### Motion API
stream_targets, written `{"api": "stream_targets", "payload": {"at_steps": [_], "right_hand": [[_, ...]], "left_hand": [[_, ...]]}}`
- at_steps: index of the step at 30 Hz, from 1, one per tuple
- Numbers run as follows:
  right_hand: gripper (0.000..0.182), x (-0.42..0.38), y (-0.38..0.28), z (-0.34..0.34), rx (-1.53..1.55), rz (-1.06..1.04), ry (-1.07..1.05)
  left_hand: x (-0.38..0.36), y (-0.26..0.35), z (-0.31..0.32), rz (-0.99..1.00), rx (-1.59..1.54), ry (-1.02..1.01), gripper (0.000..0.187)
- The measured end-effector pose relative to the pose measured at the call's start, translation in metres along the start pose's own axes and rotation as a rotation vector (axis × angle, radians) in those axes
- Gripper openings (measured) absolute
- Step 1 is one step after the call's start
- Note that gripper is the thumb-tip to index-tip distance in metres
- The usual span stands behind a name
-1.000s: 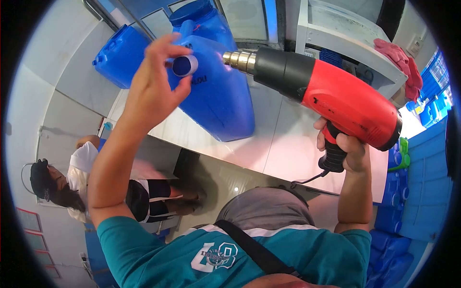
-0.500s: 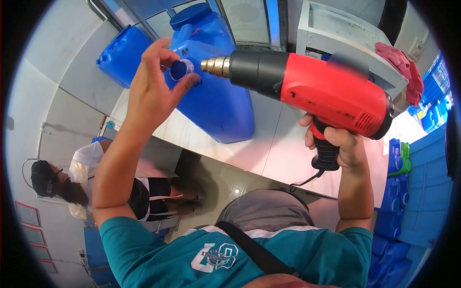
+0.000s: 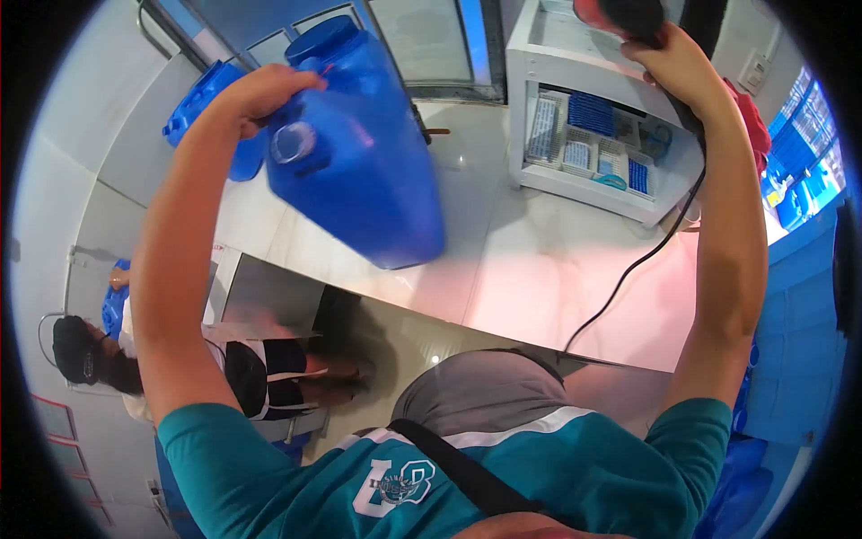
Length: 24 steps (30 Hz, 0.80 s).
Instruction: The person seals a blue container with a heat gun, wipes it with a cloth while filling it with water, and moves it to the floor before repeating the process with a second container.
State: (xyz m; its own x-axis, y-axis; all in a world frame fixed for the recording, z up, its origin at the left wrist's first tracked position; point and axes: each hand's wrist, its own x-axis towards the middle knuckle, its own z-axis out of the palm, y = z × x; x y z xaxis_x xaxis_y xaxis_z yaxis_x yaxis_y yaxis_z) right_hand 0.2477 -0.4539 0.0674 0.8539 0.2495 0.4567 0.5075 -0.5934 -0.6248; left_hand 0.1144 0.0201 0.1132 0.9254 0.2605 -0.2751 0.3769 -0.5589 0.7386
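A big blue plastic jug [image 3: 368,189] stands on the white counter, slightly tilted in view. My left hand [image 3: 267,92] is closed around its handle at the top. Just below that hand, a small capped spout [image 3: 294,142] with a clear wrap faces me. At the upper right, my right hand [image 3: 682,72] grips a red and black heat gun [image 3: 628,13] over the top of a white shelf unit [image 3: 584,193]. Part of the gun is cut off by the frame edge. Its black cord [image 3: 633,267] hangs down across the counter.
Another blue jug [image 3: 202,103] stands behind at the left. The shelf holds small baskets [image 3: 579,153] of supplies. A pink-red cloth [image 3: 752,121] hangs at its right side. To the left, a co-worker in a black cap [image 3: 74,349] has a hand on a blue container [image 3: 112,305].
My right hand has carried the heat gun up and right, from beside the cap to over the shelf. My left hand has moved from the small cap to the jug's handle.
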Motion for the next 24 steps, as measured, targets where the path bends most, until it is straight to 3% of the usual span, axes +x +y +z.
{"api": "stream_targets", "payload": {"at_steps": [1,2,3,4,6,8,9,11,12,14,15,16,17,18,19,21,22,24], "right_hand": [[0.034,0.014,0.015,-0.005,-0.005,0.006,0.010],[0.036,0.024,0.026,-0.009,-0.214,-0.145,-0.004],[0.039,0.031,0.040,-0.012,-0.419,-0.296,-0.023],[0.039,0.030,0.034,-0.014,-0.416,-0.295,-0.022],[0.042,0.030,0.009,-0.017,-0.639,0.027,-0.229],[0.041,0.038,0.021,-0.021,-0.617,-0.005,-0.273],[0.040,0.043,0.029,-0.022,-0.600,-0.032,-0.309],[0.042,0.008,-0.056,-0.050,-0.566,0.061,-0.437],[0.045,-0.012,-0.087,-0.059,-0.540,0.151,-0.542],[0.054,-0.047,-0.051,-0.011,-0.782,-0.380,0.420],[0.055,-0.066,-0.102,-0.005,-0.395,-0.089,0.473],[0.056,-0.077,-0.153,0.001,-0.004,0.199,0.515],[0.056,-0.078,-0.130,0.000,0.001,0.194,0.512],[0.044,-0.082,-0.086,-0.003,-0.029,-0.107,0.349],[0.035,-0.086,-0.062,0.003,-0.064,-0.408,0.185],[0.033,-0.096,-0.064,0.030,0.011,-0.494,0.113],[0.033,-0.102,-0.067,0.043,0.084,-0.569,0.030],[0.027,-0.114,-0.071,0.070,0.204,-0.472,-0.135]], "left_hand": [[-0.001,0.003,-0.008,0.002,0.199,0.013,0.037],[-0.005,0.004,-0.015,0.004,0.396,0.030,0.033],[-0.009,0.001,-0.019,0.007,0.399,0.027,0.033],[-0.018,-0.004,-0.022,0.080,0.435,0.064,0.032],[-0.022,-0.013,-0.033,0.139,0.470,0.100,0.033],[-0.012,-0.026,-0.046,0.155,0.756,0.222,0.035],[0.000,-0.038,-0.057,0.139,0.754,0.214,0.035],[0.024,-0.071,-0.072,0.588,0.976,0.522,0.045],[0.019,-0.070,-0.068,0.568,0.971,0.503,0.045],[0.008,-0.052,-0.064,0.067,0.566,0.596,0.042],[0.010,-0.065,-0.062,0.191,0.316,0.668,0.034],[0.017,-0.074,-0.065,0.181,0.318,0.669,0.034],[0.027,-0.079,-0.071,-0.024,0.013,0.557,0.036],[0.032,-0.082,-0.080,-0.217,-0.290,0.435,0.040],[0.029,-0.077,-0.069,-0.206,-0.295,0.444,0.040],[0.019,-0.057,-0.031,-0.171,-0.140,0.538,0.042],[0.028,-0.068,-0.046,-0.163,-0.145,0.543,0.042],[0.066,-0.090,-0.087,-0.079,-0.336,0.224,0.050]]}}
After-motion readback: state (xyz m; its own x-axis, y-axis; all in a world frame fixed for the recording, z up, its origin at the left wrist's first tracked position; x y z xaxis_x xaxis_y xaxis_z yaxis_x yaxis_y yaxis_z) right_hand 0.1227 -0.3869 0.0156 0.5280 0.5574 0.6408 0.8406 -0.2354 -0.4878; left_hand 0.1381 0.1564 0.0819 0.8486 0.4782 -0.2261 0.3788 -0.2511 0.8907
